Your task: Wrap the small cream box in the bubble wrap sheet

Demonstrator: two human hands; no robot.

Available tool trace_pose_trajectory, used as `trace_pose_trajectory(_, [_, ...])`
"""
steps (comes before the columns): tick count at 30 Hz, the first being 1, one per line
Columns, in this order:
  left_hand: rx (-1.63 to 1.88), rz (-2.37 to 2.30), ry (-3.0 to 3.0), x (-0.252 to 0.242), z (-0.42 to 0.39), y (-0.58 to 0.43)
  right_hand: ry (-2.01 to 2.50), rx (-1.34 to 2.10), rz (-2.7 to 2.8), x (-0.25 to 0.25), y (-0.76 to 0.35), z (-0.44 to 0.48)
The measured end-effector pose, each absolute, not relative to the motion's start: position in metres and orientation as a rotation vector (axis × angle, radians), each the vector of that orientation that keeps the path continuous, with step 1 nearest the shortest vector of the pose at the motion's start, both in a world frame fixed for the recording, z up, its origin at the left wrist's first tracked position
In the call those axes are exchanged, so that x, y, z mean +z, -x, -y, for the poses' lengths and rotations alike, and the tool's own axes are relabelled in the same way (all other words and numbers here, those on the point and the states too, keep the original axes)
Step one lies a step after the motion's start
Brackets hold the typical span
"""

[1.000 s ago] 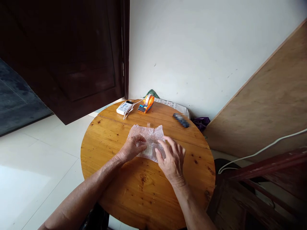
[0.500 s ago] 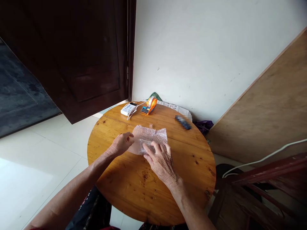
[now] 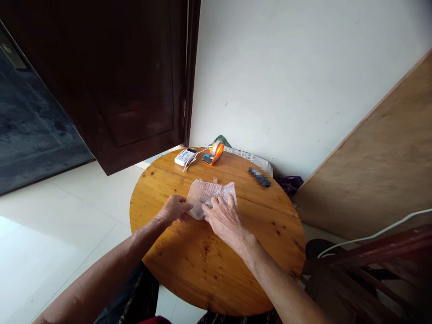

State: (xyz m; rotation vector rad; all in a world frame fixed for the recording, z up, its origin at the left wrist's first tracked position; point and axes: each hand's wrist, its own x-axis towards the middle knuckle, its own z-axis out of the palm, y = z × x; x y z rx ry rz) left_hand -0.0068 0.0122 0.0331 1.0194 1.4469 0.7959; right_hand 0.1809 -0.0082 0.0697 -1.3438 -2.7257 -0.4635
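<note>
- Left hand [image 3: 175, 208]: at the left edge of the bubble wrap [image 3: 200, 191]; cannot tell if pinching.
- Right hand [image 3: 222, 218]: fingers spread over the bubble wrap.
- Tape dispenser [image 3: 218, 153]: far on the surface [image 3: 209, 279].

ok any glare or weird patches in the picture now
Head view: glare whitens part of the floor at left; head view: a dark object on the table is pixelated; head view: the door looks very dark, bubble wrap shows small glints.

Dark brown door [image 3: 145, 85] beside white wall [image 3: 286, 81]; pale tiled floor [image 3: 77, 220] catching light; round wooden table [image 3: 209, 279].
</note>
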Motion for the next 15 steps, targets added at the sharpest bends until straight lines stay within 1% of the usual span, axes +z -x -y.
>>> trace_pose_trajectory(5, [0.947, -1.366, -0.978, 0.037, -0.005, -0.017, 1.306, -0.415, 2.705, 0.066, -0.184, 0.007])
trace_pose_trajectory(10, [1.02, -1.302, -1.007, 0.047, -0.004, -0.043, 1.316, -0.3, 2.579, 0.06, -0.192, 0.01])
trace_pose_trajectory(15, [0.861, -1.241, -1.279, 0.058, -0.006, -0.051, 1.274, -0.217, 2.509, 0.055, -0.198, 0.012])
